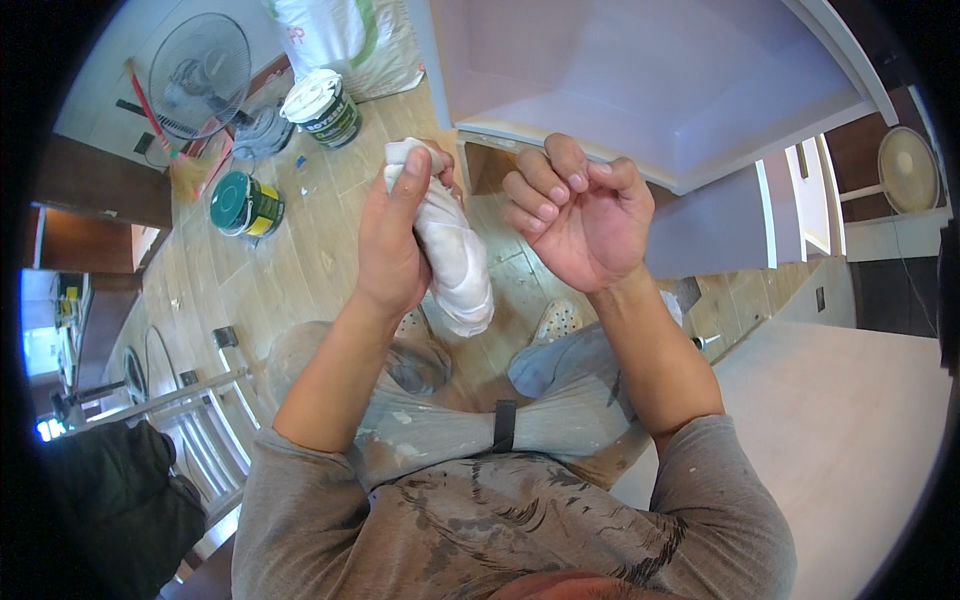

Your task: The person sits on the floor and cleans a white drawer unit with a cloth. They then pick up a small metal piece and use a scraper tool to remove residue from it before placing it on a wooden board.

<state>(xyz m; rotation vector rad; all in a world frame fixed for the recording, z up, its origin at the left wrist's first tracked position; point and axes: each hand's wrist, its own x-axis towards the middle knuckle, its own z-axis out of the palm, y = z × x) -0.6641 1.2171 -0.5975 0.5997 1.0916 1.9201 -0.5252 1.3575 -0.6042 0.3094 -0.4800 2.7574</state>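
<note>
My left hand [395,235] is closed around a crumpled white cloth [455,255], which hangs down from the fist with a bunched end poking out above my thumb. My right hand [580,215] is raised beside it, palm toward me, fingers curled in with nothing held. The two hands are a few centimetres apart. Below them I see my paint-stained grey trousers [470,420] and perforated clogs [558,320] on a wooden floor.
A white cabinet panel [640,90] rises in front of me. A green-lidded paint can [245,203] and a white-lidded can [322,108] stand on the floor at left, near a floor fan [198,75] and a white sack [345,40]. A pale board [840,420] lies at right, a metal ladder [200,400] at left.
</note>
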